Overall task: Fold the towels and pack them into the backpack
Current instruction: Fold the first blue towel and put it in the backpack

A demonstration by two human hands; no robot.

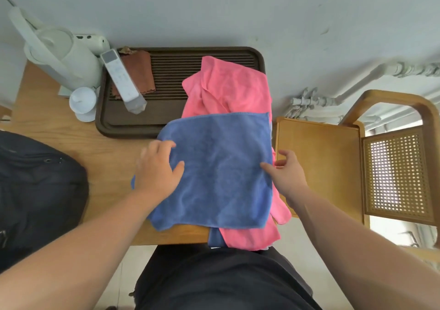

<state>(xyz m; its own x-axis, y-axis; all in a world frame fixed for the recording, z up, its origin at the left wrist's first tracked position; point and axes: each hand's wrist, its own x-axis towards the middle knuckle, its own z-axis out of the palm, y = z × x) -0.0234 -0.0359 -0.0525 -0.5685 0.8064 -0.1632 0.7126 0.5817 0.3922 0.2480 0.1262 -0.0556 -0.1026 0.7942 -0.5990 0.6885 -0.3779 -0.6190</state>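
The blue towel [219, 167] lies in the middle of the frame as a rough rectangle, spread over a crumpled pink towel [226, 88]. The pink one runs from the tray [133, 124] at the top down past the table [71, 129] edge. A strip of blue below the near edge suggests one fold is made, so the task looks early: blue partly folded, pink untouched, nothing seen packed.

The left grip [157, 167] rests palm down on the blue towel's left edge, released, pressing and not grasping. The right grip [285, 169] has its thumb on the right edge and its fingers loosely curved beyond it, holding nothing.

The dark backpack [35, 190] sits at the left edge. Whether it is open cannot be told.
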